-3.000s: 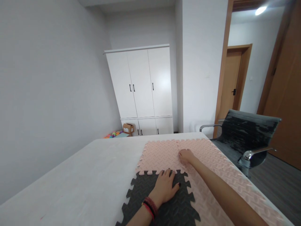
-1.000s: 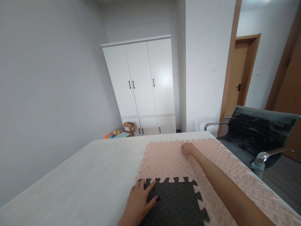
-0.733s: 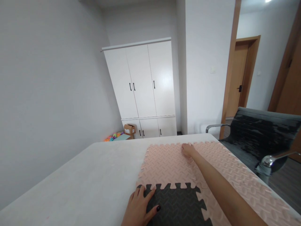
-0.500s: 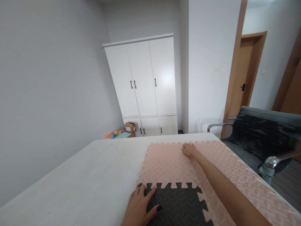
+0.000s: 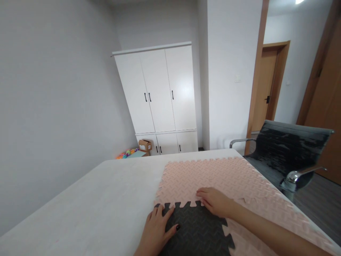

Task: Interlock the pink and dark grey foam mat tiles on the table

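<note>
At the far left corner of the dark mat (image 5: 198, 229), the left hand (image 5: 156, 229) rests with its fingers spread. The right hand (image 5: 217, 202) lies where the dark mat meets the pink mats (image 5: 183, 177), fingers extended and close together. The dark mat is flat on the bench (image 5: 101, 195), its toothed far and right edges meshed with the pink where visible. Beyond the bench: a white cabinet (image 5: 160, 92), a carton (image 5: 144, 145). To the right: a worn black chair (image 5: 285, 151).
</note>
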The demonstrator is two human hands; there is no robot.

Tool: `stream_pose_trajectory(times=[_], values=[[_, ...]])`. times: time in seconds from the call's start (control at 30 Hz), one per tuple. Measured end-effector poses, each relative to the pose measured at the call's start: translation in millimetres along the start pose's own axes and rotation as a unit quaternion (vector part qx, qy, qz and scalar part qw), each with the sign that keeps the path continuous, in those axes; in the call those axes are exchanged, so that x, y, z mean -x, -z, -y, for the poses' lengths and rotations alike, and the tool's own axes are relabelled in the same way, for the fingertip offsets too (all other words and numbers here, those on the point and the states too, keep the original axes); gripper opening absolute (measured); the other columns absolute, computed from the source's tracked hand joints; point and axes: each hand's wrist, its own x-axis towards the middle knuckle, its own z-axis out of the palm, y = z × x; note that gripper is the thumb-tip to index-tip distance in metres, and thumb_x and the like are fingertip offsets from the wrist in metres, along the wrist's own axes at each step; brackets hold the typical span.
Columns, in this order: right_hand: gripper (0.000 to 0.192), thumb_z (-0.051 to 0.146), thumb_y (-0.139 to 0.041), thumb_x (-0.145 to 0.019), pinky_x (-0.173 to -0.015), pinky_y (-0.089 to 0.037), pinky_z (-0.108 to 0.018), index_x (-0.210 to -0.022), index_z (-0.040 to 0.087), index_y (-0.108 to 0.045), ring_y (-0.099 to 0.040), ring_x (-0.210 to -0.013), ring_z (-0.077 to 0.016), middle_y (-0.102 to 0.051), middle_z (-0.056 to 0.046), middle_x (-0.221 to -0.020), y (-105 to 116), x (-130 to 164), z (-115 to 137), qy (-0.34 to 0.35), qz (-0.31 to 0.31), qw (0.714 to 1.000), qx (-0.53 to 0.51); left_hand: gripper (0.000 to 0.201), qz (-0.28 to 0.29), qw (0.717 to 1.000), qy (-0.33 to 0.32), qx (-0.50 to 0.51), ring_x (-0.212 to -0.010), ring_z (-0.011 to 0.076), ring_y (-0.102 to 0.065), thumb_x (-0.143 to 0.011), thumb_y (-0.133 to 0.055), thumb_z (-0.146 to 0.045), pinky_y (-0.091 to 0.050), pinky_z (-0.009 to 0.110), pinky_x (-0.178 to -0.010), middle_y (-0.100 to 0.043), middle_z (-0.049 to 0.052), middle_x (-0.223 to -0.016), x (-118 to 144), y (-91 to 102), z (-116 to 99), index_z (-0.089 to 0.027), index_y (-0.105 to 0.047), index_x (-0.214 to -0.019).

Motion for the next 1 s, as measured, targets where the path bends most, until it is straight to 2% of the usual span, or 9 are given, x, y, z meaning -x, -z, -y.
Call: stream_pose_trajectory(times=[0.07, 0.13, 0.27, 0.43, 0.57, 0.77, 0.9, 1.0], values=[[0.036, 0.020, -0.035, -0.089, -0.092, -0.041, -0.033, -0.115, 0.022, -0.059, -0.058, -0.102, -0.0199, -0.064, -0.008, -0.112, -2.4, 21.2, 17.5, -0.010, -0.002, 1.000, 0.000, 0.063, -0.007, 1.000, -0.003, 0.000, -0.130, 0.0333, -0.040, -0.080, -0.037, -0.067, -0.032, 0.049, -0.106, -0.047, 0.016, -0.135, 0.7, -0.3, -0.3, -0.033, -0.046, -0.133], [0.037, 0.016, -0.035, -0.086, -0.092, -0.040, -0.035, -0.114, 0.021, -0.060, -0.058, -0.100, -0.0215, -0.065, -0.009, -0.108, -7.9, 33.8, 23.8, -0.032, 0.010, 0.999, 0.007, 0.064, -0.019, 1.000, -0.008, 0.002, -0.129, 0.0336, -0.040, -0.080, -0.035, -0.068, -0.033, 0.048, -0.105, -0.048, 0.016, -0.134, 0.7, -1.6, -0.1, -0.033, -0.046, -0.132], [0.048, 0.012, -0.037, -0.081, -0.096, -0.039, -0.035, -0.126, 0.019, -0.053, -0.055, -0.108, -0.0223, -0.064, -0.011, -0.115, -16.3, 41.2, 18.6, -0.063, 0.008, 0.997, -0.035, 0.062, -0.033, 0.999, -0.019, 0.002, -0.126, 0.0336, -0.042, -0.081, -0.035, -0.067, -0.037, 0.047, -0.102, -0.050, 0.016, -0.130, 1.9, -4.4, 0.5, -0.033, -0.047, -0.131], [0.055, 0.009, -0.038, -0.076, -0.100, -0.038, -0.030, -0.129, 0.021, -0.052, -0.053, -0.115, -0.0183, -0.059, -0.007, -0.125, -9.1, 52.1, 8.5, -0.059, 0.021, 0.992, -0.107, 0.065, -0.033, 0.999, -0.036, 0.003, -0.125, 0.0327, -0.043, -0.081, -0.035, -0.067, -0.036, 0.047, -0.102, -0.049, 0.018, -0.129, 6.0, -2.9, -1.3, -0.029, -0.047, -0.133], [0.055, 0.012, -0.039, -0.079, -0.105, -0.033, -0.033, -0.132, 0.021, -0.049, -0.050, -0.118, -0.0191, -0.058, -0.007, -0.128, -5.1, 66.0, 7.4, -0.050, 0.011, 0.995, -0.083, 0.067, -0.032, 0.998, -0.047, 0.007, -0.124, 0.0308, -0.043, -0.081, -0.035, -0.068, -0.035, 0.046, -0.104, -0.049, 0.017, -0.129, 9.9, -0.1, -2.8, -0.028, -0.045, -0.134], [0.055, 0.011, -0.037, -0.079, -0.110, -0.023, -0.040, -0.133, 0.017, -0.046, -0.045, -0.125, -0.0200, -0.052, -0.011, -0.134, -15.3, 77.0, 19.9, -0.039, -0.010, 0.999, -0.026, 0.068, -0.041, 0.997, -0.059, 0.011, -0.119, 0.0268, -0.046, -0.080, -0.036, -0.068, -0.034, 0.041, -0.104, -0.052, 0.013, -0.123, 15.7, 4.5, -6.0, -0.027, -0.046, -0.133], [0.053, 0.012, -0.038, -0.080, -0.107, -0.027, -0.040, -0.131, 0.017, -0.047, -0.047, -0.123, -0.0205, -0.054, -0.011, -0.131, -19.4, 77.2, 22.5, -0.038, -0.009, 0.999, -0.001, 0.069, -0.043, 0.998, -0.047, 0.006, -0.118, 0.0277, -0.046, -0.080, -0.032, -0.070, -0.037, 0.041, -0.101, -0.052, 0.013, -0.121, 16.0, 2.2, -10.8, -0.028, -0.047, -0.133], [0.053, 0.015, -0.037, -0.083, -0.107, -0.028, -0.038, -0.136, 0.018, -0.042, -0.044, -0.126, -0.0199, -0.049, -0.010, -0.137, -18.0, 82.9, 17.4, -0.041, 0.016, 0.999, -0.012, 0.064, -0.038, 0.999, -0.032, -0.007, -0.120, 0.0305, -0.046, -0.081, -0.035, -0.066, -0.037, 0.045, -0.099, -0.052, 0.015, -0.123, 16.4, -2.0, -14.9, -0.029, -0.048, -0.132]])
